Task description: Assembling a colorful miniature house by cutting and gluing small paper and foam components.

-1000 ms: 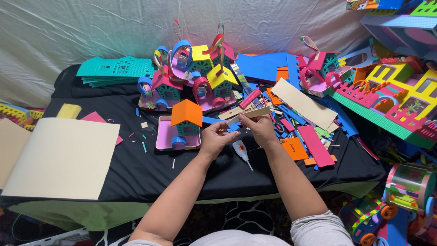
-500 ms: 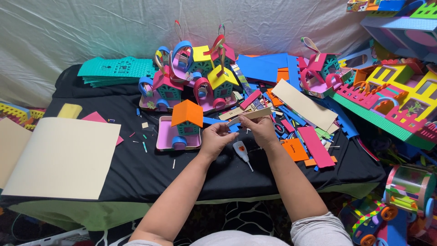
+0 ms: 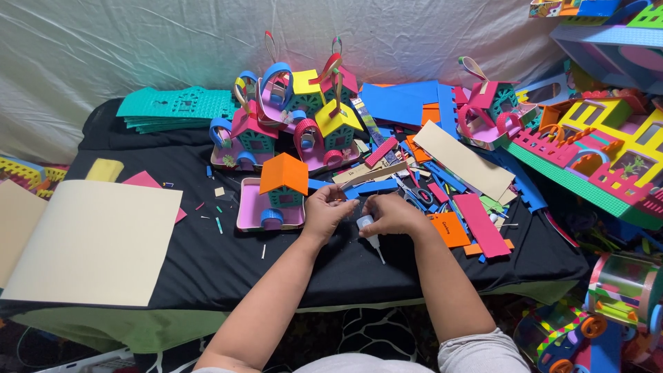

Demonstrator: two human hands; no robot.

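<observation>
Both hands are meeting over the black-covered tabletop (image 3: pixel 207 269): the left hand (image 3: pixel 326 213) is pinching a small blue foam piece (image 3: pixel 343 204), the right hand (image 3: pixel 395 214) is curling around a little glue bottle (image 3: pixel 369 231). That bottle is lying slanted, its nozzle pointing down-right toward the person. An orange-roofed foam house (image 3: pixel 280 190) is standing just left, with a white sheet (image 3: pixel 103 62) hanging behind.

A small white glue bottle (image 3: pixel 371 233) with a thin nozzle pointing down-right lies on the black cloth.
</observation>
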